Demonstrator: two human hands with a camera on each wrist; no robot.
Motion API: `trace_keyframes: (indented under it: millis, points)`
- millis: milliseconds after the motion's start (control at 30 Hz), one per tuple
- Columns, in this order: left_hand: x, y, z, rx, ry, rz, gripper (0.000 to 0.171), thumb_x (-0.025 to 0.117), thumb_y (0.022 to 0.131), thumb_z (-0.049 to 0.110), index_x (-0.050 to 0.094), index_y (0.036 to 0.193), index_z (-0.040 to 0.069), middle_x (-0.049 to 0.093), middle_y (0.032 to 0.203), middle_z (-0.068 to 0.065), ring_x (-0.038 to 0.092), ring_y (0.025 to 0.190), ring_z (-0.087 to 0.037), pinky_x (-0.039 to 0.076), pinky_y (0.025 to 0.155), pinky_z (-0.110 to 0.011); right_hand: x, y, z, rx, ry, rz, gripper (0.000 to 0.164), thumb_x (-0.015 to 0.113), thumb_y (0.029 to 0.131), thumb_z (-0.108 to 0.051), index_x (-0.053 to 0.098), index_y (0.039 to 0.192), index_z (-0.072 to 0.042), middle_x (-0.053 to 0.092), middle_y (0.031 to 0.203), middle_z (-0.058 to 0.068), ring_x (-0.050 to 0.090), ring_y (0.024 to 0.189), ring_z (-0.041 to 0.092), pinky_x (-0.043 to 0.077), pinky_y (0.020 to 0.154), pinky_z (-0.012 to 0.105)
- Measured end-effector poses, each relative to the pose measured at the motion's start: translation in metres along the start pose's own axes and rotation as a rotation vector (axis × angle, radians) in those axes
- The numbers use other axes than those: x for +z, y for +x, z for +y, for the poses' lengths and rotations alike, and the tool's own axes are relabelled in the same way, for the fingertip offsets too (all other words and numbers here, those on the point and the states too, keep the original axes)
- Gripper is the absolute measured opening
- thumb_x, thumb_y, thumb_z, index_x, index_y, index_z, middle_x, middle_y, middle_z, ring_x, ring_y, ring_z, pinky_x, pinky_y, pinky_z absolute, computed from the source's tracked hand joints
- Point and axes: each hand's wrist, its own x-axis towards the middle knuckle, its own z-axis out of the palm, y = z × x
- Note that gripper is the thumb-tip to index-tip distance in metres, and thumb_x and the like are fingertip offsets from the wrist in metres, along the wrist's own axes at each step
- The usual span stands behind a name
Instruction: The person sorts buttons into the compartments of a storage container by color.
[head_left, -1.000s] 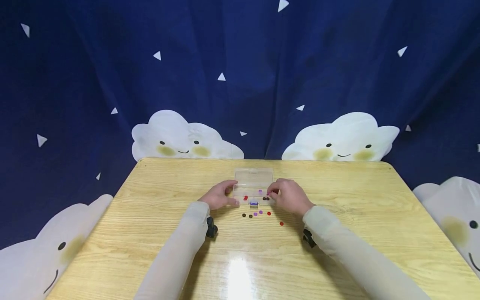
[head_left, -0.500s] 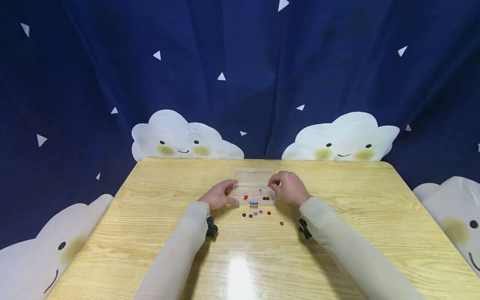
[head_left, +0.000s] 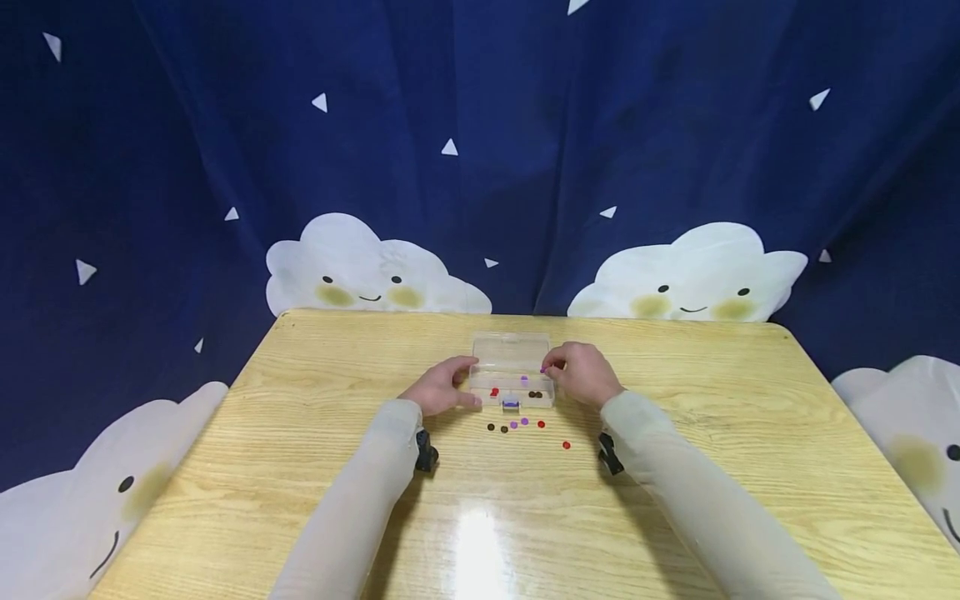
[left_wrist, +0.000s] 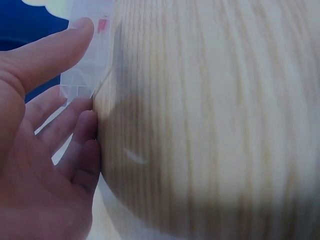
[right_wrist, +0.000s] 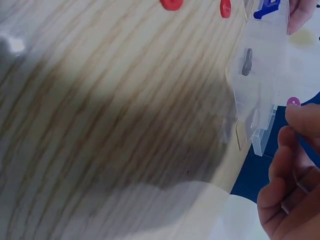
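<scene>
A glossy wood-grained table bears a rectangular clear plastic box, lid open. The left hand curls round its left end; at its right end, the right hand pinches a round purple button between thumb and fingertip. Red, dark and purple discs lie inside and in front.

Right wrist view: red button incomplete

White glare on the tabletop, soft shadows in both wrist views.
</scene>
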Motion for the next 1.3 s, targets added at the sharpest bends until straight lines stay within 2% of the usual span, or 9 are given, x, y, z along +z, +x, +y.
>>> trace_keyframes:
  millis: [167, 367, 567, 833, 1033, 1300]
  points:
    - [0.000, -0.001, -0.001, 0.006, 0.008, 0.001, 0.076, 0.082, 0.083, 0.022, 0.045, 0.150, 0.021, 0.056, 0.133, -0.005, 0.050, 0.119, -0.024, 0.042, 0.105, -0.042, 0.004, 0.003, -0.005, 0.006, -0.018, -0.027, 0.010, 0.068, 0.091, -0.012, 0.078, 0.090, -0.012, 0.073, 0.090, 0.005, 0.059, 0.079, 0.017, 0.051, 0.074, 0.034]
    - [0.000, 0.001, -0.002, 0.016, 0.005, -0.002, 0.076, 0.082, 0.082, 0.021, 0.046, 0.149, 0.020, 0.056, 0.132, -0.005, 0.050, 0.119, -0.023, 0.042, 0.106, -0.042, 0.009, 0.007, -0.010, -0.036, -0.050, -0.031, 0.010, 0.067, 0.089, -0.012, 0.077, 0.088, -0.012, 0.073, 0.091, 0.005, 0.063, 0.083, 0.018, 0.053, 0.079, 0.038]
    - [0.000, 0.002, -0.003, 0.007, 0.010, 0.002, 0.076, 0.082, 0.082, 0.022, 0.046, 0.149, 0.021, 0.057, 0.132, -0.004, 0.050, 0.118, -0.023, 0.041, 0.106, -0.042, 0.008, 0.010, -0.014, -0.032, -0.071, -0.044, 0.011, 0.067, 0.088, -0.012, 0.078, 0.089, -0.012, 0.073, 0.089, 0.005, 0.062, 0.081, 0.017, 0.053, 0.077, 0.038]
    - [0.001, 0.003, -0.003, 0.003, 0.003, -0.003, 0.077, 0.082, 0.082, 0.022, 0.045, 0.149, 0.022, 0.055, 0.139, -0.003, 0.050, 0.123, -0.024, 0.041, 0.110, -0.043, 0.010, 0.015, -0.021, 0.008, -0.084, -0.093, 0.011, 0.067, 0.090, -0.013, 0.078, 0.089, -0.012, 0.073, 0.090, 0.005, 0.060, 0.081, 0.017, 0.053, 0.078, 0.037]
    - [0.001, 0.002, -0.002, 0.004, -0.008, -0.015, 0.077, 0.081, 0.083, 0.023, 0.044, 0.150, 0.022, 0.052, 0.147, -0.002, 0.049, 0.130, -0.026, 0.040, 0.112, -0.044, 0.011, 0.016, -0.025, 0.005, -0.107, -0.113, 0.011, 0.067, 0.091, -0.014, 0.078, 0.090, -0.013, 0.073, 0.093, 0.006, 0.061, 0.082, 0.018, 0.054, 0.080, 0.038]
    - [-0.001, 0.000, -0.001, 0.001, -0.010, -0.011, 0.077, 0.082, 0.083, 0.022, 0.044, 0.150, 0.020, 0.053, 0.145, -0.003, 0.050, 0.129, -0.027, 0.041, 0.110, -0.044, 0.013, 0.017, -0.025, -0.006, -0.116, -0.112, 0.012, 0.066, 0.090, -0.014, 0.078, 0.090, -0.013, 0.075, 0.095, 0.006, 0.065, 0.086, 0.019, 0.055, 0.083, 0.040]
